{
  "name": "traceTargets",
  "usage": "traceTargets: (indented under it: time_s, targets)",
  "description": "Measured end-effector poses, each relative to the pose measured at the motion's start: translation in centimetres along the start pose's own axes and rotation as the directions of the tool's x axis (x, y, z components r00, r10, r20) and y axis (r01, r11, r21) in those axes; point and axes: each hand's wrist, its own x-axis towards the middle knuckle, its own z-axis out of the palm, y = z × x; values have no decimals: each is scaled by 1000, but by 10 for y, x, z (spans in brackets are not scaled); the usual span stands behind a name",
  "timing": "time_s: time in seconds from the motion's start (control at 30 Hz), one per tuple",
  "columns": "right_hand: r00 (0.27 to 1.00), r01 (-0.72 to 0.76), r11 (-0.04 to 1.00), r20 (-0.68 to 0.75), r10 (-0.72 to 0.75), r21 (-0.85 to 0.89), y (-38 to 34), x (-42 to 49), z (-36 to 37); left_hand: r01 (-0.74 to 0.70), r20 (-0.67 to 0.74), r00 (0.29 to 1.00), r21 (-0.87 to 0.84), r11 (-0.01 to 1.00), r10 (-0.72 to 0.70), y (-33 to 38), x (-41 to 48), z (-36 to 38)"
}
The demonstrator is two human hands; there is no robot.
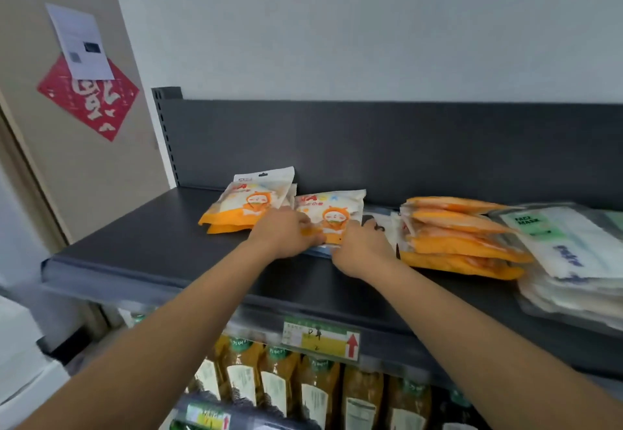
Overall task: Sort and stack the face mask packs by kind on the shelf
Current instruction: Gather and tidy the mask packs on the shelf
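Note:
On the dark grey shelf (141,244) lies an orange-and-white cartoon mask pack (332,213) in the middle. My left hand (285,234) grips its near left edge and my right hand (362,251) grips its near right corner. Left of it rests a small pile of the same orange cartoon packs (246,205). To the right stands a taller stack of orange packs (458,237). At the far right is a pile of clear packs with green "FACE MASK" labels (566,254). Pale packs (384,224) lie partly hidden behind my right hand.
The shelf's dark back panel (371,146) rises behind the packs. A price label with a red arrow (320,338) hangs on the front rail. Bottles of yellow liquid (279,382) fill the shelf below. A door with a red paper cut (89,102) is at left.

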Motion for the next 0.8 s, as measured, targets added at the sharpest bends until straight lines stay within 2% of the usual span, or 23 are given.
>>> traceTargets:
  time_s: [0.13, 0.33, 0.5, 0.67, 0.8]
  targets:
    - [1000, 2, 1000, -1, -2, -15, 3, -2, 7, -44, 1, 999, 72, 996, 44, -8, 12, 3]
    - [995, 82, 996, -48, -83, -32, 8, -21, 2, 6, -148, 989, -69, 998, -16, -8, 19, 4]
    - [989, 98, 995, -114, -96, 8, 11, -11, 4, 102, -62, 992, -167, 981, -114, -10, 11, -2]
    - [995, 98, 994, 6, -98, 44, 14, 8, 3, 146, 42, 989, -258, 955, -140, -18, 2, -9]
    - [985, 172, 983, 9, -172, -62, 13, 6, -4, 136, 77, 990, -286, 948, -119, -30, -1, -15]
